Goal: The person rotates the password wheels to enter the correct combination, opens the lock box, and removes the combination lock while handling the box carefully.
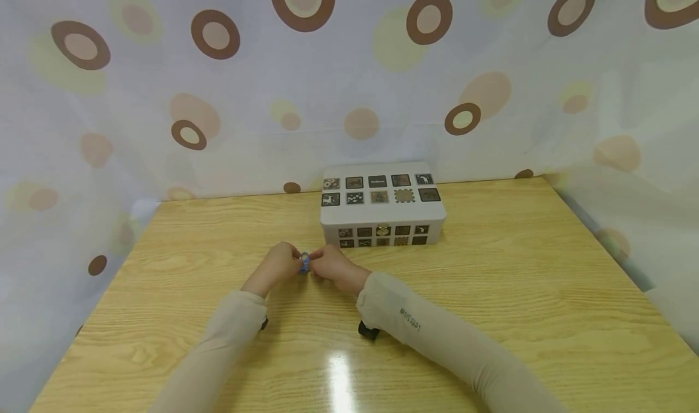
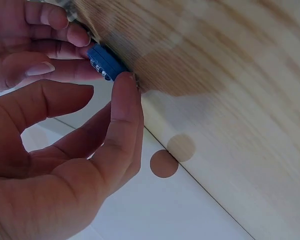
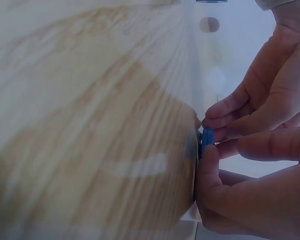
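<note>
A small blue combination padlock [image 1: 304, 266] with a looped shackle is held low over the wooden table, between the fingertips of both hands. My left hand [image 1: 281, 261] grips it from the left side, and my right hand [image 1: 335, 268] from the right. In the left wrist view, a row of number dials shows along the edge of the padlock [image 2: 106, 62], with a left fingertip right at its near end. Seen from the right wrist, the padlock [image 3: 207, 136] appears edge-on, and fingers of both hands cover its two ends.
A white box [image 1: 382, 204] with dark picture squares and a gold clasp stands just behind the right hand, its lid down. The wooden table [image 1: 519, 279] extends to both sides. A white curtain [image 1: 327, 85] with brown and pink circles hangs behind it.
</note>
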Demonstrator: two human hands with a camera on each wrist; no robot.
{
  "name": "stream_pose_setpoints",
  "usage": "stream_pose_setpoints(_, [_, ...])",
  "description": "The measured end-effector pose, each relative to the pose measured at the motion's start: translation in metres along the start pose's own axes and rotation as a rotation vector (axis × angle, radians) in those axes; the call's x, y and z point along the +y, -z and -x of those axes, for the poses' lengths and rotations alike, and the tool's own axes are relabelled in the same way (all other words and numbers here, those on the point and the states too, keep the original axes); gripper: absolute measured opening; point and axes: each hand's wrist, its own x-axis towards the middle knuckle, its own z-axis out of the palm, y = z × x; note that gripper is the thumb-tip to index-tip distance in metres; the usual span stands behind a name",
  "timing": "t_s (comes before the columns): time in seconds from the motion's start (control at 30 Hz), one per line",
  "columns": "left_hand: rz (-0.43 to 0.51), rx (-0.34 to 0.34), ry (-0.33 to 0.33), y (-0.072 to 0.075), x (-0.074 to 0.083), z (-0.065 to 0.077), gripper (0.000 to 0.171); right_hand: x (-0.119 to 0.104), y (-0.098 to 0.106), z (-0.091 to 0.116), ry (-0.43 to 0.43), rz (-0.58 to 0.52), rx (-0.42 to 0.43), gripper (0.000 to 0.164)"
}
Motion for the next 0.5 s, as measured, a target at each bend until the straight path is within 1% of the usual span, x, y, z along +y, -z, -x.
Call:
stream_pose_setpoints(0.17, [-0.006, -0.014, 0.001, -0.002, 0.003, -0.001, 0.026, -0.007, 0.003, 0.011, 0.014, 0.038, 0.014, 0.030])
stream_pose_setpoints(0.3, [0.002, -0.006, -0.012, -0.003, 0.002, -0.002, 0.026, -0.005, 0.003, 0.010, 0.024, 0.056, 0.010, 0.027])
stream_pose_setpoints(0.4, [0.004, 0.019, -0.015, -0.004, 0.001, -0.002, 0.025, -0.005, 0.004, 0.012, 0.035, 0.057, -0.010, 0.037])
stream_pose_setpoints(0.5, [-0.012, 0.025, -0.012, -0.003, 0.000, -0.001, 0.025, -0.003, 0.010, 0.017, 0.040, 0.060, -0.038, 0.048])
